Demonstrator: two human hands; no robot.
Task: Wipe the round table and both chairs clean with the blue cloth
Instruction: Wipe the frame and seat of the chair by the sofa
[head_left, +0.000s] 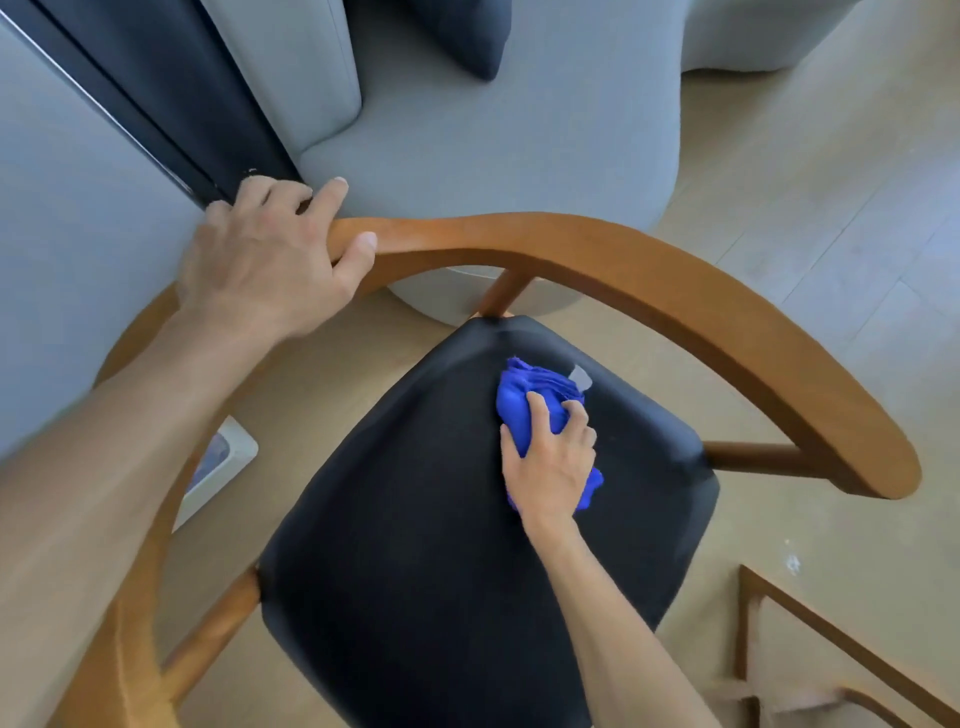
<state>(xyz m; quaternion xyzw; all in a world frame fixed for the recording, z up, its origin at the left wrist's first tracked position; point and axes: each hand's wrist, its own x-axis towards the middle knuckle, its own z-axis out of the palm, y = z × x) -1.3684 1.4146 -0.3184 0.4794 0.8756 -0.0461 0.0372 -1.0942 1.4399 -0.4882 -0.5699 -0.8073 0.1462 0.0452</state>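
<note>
While the left hand curls round the chair's wooden back rail near its left end | right hand grips the bunched cloth, pressed onto the black seat toward its back right corner | grey sofa just behind the chair | pale wood floor underneath

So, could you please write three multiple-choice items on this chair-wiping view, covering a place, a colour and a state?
1. Where does the blue cloth lie?
A. on the black seat
B. on the floor
C. on the sofa

2. What colour is the chair's curved backrest rail?
A. white
B. brown wood
C. green

3. What is the left hand doing?
A. hanging free
B. holding a cushion
C. gripping the rail

Answers:
1 A, the right hand presses it on the seat.
2 B, the wood shows brown.
3 C, fingers curl round the rail.
</note>
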